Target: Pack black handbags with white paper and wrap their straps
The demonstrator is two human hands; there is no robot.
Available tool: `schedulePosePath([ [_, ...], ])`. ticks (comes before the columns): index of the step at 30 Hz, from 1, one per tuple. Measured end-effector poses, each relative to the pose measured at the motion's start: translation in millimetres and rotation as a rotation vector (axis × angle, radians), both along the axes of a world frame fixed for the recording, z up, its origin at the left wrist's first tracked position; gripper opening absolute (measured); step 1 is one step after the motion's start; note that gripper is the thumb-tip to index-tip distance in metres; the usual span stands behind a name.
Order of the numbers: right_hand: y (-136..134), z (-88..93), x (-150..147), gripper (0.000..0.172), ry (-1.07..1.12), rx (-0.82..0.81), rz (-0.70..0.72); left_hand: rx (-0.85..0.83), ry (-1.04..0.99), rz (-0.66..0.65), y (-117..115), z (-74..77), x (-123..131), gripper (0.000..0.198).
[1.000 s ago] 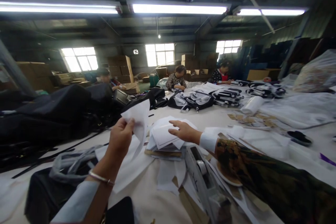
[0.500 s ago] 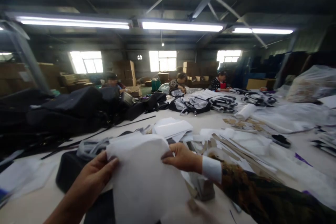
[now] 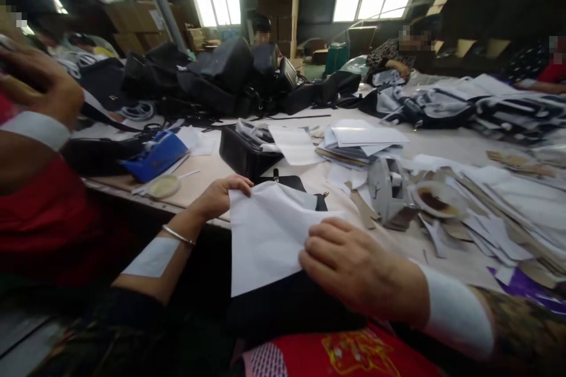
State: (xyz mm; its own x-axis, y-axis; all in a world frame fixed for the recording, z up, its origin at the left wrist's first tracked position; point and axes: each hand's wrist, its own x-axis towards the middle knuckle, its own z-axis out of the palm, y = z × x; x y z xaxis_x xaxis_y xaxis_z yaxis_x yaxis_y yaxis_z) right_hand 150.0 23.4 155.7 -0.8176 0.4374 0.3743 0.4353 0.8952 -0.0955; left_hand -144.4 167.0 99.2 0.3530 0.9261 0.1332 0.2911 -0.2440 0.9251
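I hold a white sheet (image 3: 265,232) between both hands, low over a black bag (image 3: 287,306) at the table's near edge. My left hand (image 3: 219,194) pinches the sheet's top left corner. My right hand (image 3: 349,265) has its fingers closed on the sheet's right edge. A silver bracelet sits on my left wrist.
A tape dispenser (image 3: 387,191) and a stack of white sheets (image 3: 360,138) lie just beyond. A black box (image 3: 243,156) and a blue tool (image 3: 154,156) sit to the left. A person in red (image 3: 39,188) stands close at left. Black bags (image 3: 212,79) pile behind; other workers sit at the far side.
My view has dropped and swung left. The white sheet has come down from chest height to the table edge over the black bag, still held in both hands.
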Motion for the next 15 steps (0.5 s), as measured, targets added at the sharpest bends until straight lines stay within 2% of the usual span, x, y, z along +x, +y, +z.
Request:
schedulePosePath([
  [4,-23,-31.2,-26,0.015,-0.078,-0.133,0.104,-0.054,0.015,-0.028,-17,-27.5,-9,0.012],
  [7,-14,-33.2,-20,0.025,0.098,-0.361,0.127,-0.075,-0.004,0.002,-29,-40.4,-21,0.01],
  [9,4,-30.7,-7,0.027,0.308,-0.43,-0.048,-0.11,-0.013,0.037,-35,-42.8,-28,0.011],
  [11,27,-33.6,10,0.025,0.439,-0.392,-0.351,-0.185,-0.023,0.069,-40,-42.0,-34,0.015],
  [13,48,-45.1,23,0.028,0.417,-0.386,-0.584,-0.248,-0.027,0.098,-43,-41.3,-39,0.018],
  [15,61,-62.8,31,0.032,0.387,-0.488,-0.712,-0.293,-0.027,0.135,-47,-43.1,-45,0.019],
])
